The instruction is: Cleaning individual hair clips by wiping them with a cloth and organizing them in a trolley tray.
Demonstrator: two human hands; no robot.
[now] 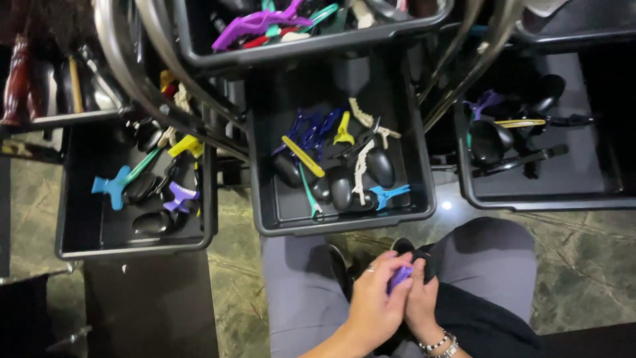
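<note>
Both my hands meet low in the head view, over my lap in grey trousers. My left hand (376, 298) and my right hand (420, 299) are closed together around a small purple hair clip (399, 276), of which only a part shows between the fingers. A black cloth (477, 311) lies over my right thigh, partly under my right hand. Straight ahead, above my knees, stands a black tray (265, 205) holding several black, blue, yellow, teal and cream hair clips.
A second black tray (66, 225) with coloured clips sits at the left, a third (536, 199) at the right, and an upper tray (318, 43) with purple and teal clips. Chrome trolley bars (152, 93) cross between them. The floor is green marble.
</note>
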